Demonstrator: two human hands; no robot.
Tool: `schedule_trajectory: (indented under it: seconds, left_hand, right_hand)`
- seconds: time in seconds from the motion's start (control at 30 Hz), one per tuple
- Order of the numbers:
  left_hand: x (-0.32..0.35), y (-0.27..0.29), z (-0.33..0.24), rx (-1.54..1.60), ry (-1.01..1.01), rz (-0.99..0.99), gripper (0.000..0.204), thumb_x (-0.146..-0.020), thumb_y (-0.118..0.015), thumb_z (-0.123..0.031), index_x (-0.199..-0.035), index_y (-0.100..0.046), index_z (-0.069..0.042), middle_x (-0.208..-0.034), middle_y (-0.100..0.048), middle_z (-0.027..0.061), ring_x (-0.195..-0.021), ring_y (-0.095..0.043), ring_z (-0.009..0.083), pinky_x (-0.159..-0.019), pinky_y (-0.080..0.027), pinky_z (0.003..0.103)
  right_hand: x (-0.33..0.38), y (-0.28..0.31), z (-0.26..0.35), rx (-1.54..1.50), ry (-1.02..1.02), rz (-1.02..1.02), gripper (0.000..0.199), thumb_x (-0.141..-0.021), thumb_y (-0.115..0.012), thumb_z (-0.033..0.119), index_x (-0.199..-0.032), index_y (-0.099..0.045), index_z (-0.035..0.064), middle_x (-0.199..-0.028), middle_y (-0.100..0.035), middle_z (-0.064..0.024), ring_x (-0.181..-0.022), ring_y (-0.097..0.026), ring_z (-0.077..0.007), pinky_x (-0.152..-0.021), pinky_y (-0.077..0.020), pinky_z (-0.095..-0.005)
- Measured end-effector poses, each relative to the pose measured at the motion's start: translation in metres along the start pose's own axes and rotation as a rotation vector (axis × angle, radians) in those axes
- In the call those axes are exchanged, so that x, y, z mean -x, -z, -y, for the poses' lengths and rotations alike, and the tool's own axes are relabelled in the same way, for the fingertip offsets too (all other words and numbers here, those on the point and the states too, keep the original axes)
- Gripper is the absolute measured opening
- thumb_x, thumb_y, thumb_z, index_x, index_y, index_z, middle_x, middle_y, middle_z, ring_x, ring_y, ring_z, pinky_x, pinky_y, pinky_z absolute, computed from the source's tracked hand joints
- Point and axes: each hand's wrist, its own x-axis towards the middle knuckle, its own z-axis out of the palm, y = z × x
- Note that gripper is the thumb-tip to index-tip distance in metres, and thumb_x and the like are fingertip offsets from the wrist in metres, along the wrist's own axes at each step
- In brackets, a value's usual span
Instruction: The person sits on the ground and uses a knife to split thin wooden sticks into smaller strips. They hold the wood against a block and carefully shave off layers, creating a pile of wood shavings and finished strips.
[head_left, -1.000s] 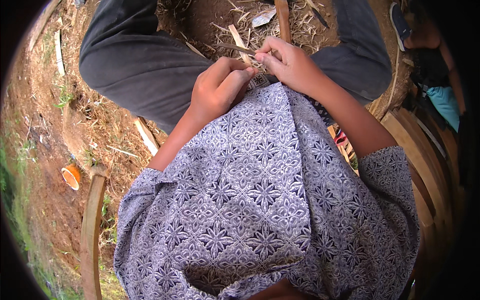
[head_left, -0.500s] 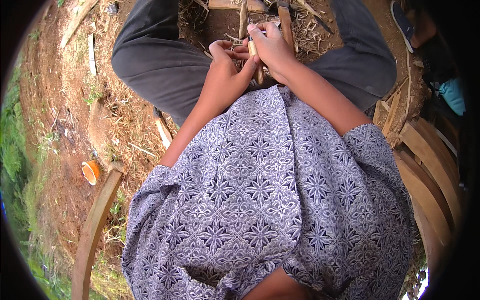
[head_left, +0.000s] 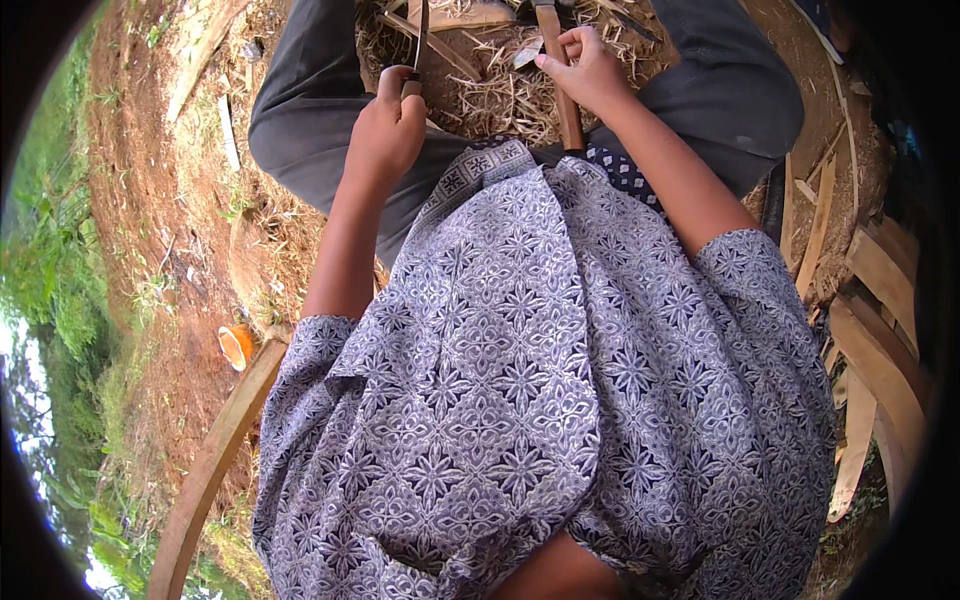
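A knife (head_left: 421, 40) is gripped in my left hand (head_left: 388, 130), fingers wrapped round its dark handle and the thin blade pointing away from me. My right hand (head_left: 590, 75) is closed in a pinch beside an upright brown wooden post (head_left: 566, 105). A small pale, flat piece (head_left: 527, 52) shows just past its thumb tip; whether the fingers hold it cannot be made out. Both hands are apart, above the space between my bent legs (head_left: 320, 110).
Straw-like shavings (head_left: 495, 105) cover the ground between my legs. On the left lie an orange cup-like container (head_left: 236, 347) and a long curved wooden plank (head_left: 215, 465). Curved timber pieces (head_left: 875, 345) are stacked on the right. A flat board (head_left: 465, 15) lies at the far side.
My hands, together before, have separated: the left has drawn left with the knife, the right has moved right to the post. The pale stick between them is no longer visible.
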Motion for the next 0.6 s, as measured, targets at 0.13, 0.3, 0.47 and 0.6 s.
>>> schedule_trajectory:
  seconds: [0.13,0.3,0.47,0.6]
  left_hand:
    - [-0.003,0.015,0.005,-0.260,-0.075,0.011,0.031,-0.101,-0.051,-0.030,-0.123,-0.057,-0.009,-0.092,-0.072,0.0245,-0.088,-0.067,0.0477,-0.077,-0.052,0.056]
    - [-0.010,0.026,0.009,-0.434,-0.099,0.068,0.028,-0.102,-0.054,-0.033,-0.122,-0.061,-0.015,-0.089,-0.073,0.0204,-0.086,-0.069,0.0430,-0.073,-0.052,0.055]
    - [-0.011,0.041,0.010,-0.581,-0.061,0.080,0.027,-0.102,-0.055,-0.034,-0.123,-0.062,-0.019,-0.088,-0.073,0.0173,-0.086,-0.070,0.0396,-0.071,-0.053,0.053]
    - [-0.017,0.042,0.001,-0.567,-0.078,0.109,0.024,-0.102,-0.054,-0.033,-0.120,-0.063,-0.021,-0.085,-0.073,0.0156,-0.084,-0.071,0.0385,-0.069,-0.054,0.052]
  right_hand:
    - [0.010,-0.012,0.001,-0.355,-0.285,0.146,0.064,-0.089,-0.075,0.041,-0.131,-0.053,-0.0009,-0.095,-0.069,-0.0140,-0.075,-0.070,-0.0227,-0.071,-0.0573,-0.0363]
    - [-0.006,0.004,0.007,-0.563,-0.461,0.280,0.057,-0.099,-0.065,0.042,-0.136,-0.049,0.0008,-0.082,-0.056,-0.0023,-0.057,-0.054,-0.0098,-0.052,-0.0490,-0.0277]
    - [0.023,0.077,0.085,-0.604,-0.161,0.291,0.050,-0.107,-0.054,0.043,-0.138,-0.053,0.0042,-0.075,-0.048,0.0043,-0.053,-0.044,-0.0008,-0.045,-0.0388,-0.0194]
    - [0.040,0.108,0.134,-0.667,0.101,0.359,0.042,-0.109,-0.051,0.038,-0.133,-0.057,0.0044,-0.071,-0.048,0.0047,-0.054,-0.045,-0.0030,-0.049,-0.0395,-0.0226]
